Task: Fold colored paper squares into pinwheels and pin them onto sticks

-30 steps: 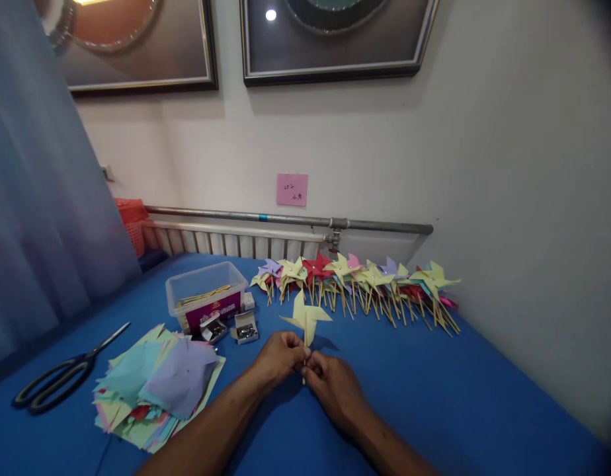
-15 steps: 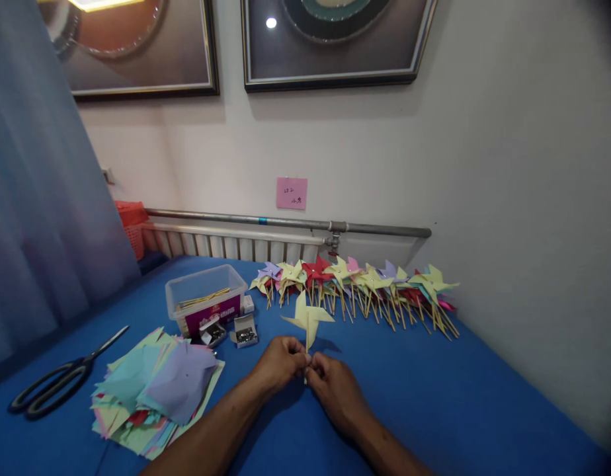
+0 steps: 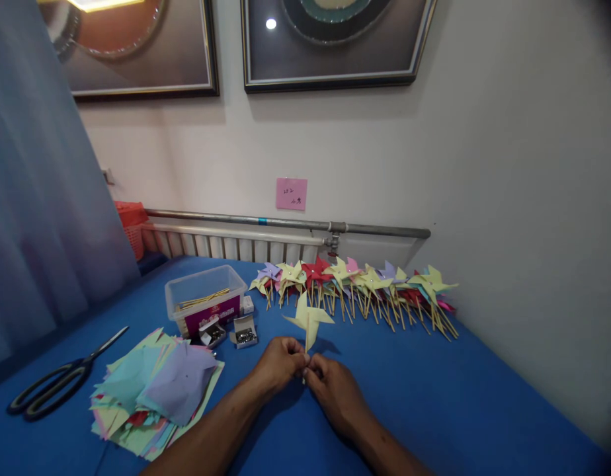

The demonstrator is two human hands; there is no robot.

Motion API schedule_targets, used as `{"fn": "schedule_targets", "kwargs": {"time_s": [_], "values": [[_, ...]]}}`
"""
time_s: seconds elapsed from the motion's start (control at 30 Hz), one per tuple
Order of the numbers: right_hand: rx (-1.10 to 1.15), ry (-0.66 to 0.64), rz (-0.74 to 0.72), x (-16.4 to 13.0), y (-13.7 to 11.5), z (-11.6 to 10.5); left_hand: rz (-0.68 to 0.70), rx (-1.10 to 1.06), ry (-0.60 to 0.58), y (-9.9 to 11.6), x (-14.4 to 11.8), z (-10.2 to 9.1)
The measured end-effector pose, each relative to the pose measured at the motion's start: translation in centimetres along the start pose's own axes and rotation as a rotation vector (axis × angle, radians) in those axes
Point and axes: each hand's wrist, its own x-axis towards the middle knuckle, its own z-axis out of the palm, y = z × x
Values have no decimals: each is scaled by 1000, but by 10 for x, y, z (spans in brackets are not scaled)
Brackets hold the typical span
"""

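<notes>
A pale yellow paper pinwheel (image 3: 310, 321) stands upright in front of me on a thin wooden stick. My left hand (image 3: 282, 362) pinches the stick below the paper blades from the left. From the right, my right hand (image 3: 334, 390) has its fingertips closed on the same stick, slightly lower. The fingertips of both hands meet there and hide part of the stick. Beyond the hands lies a row of finished-looking pinwheels (image 3: 372, 280) in yellow, red, purple and other colours, their sticks pointing toward me.
Left of my hands are a stack of cut coloured papers (image 3: 179, 383) and black-handled scissors (image 3: 62, 383). Behind them stands a clear plastic box (image 3: 186, 288) with wooden sticks, beside small open boxes of metal pins (image 3: 244, 336). A blue cloth (image 3: 434, 410) covers the table; a radiator (image 3: 236, 246) stands behind.
The pinwheel has turned and shifted very slightly, and the right fingertips have moved a little left along it. Everything else looks the same.
</notes>
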Motion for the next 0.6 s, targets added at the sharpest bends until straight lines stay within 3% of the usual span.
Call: {"fn": "schedule_targets", "kwargs": {"time_s": [0.6], "values": [[83,12,13,4,3,-1,28,89,-1,-4,-1,0]]}}
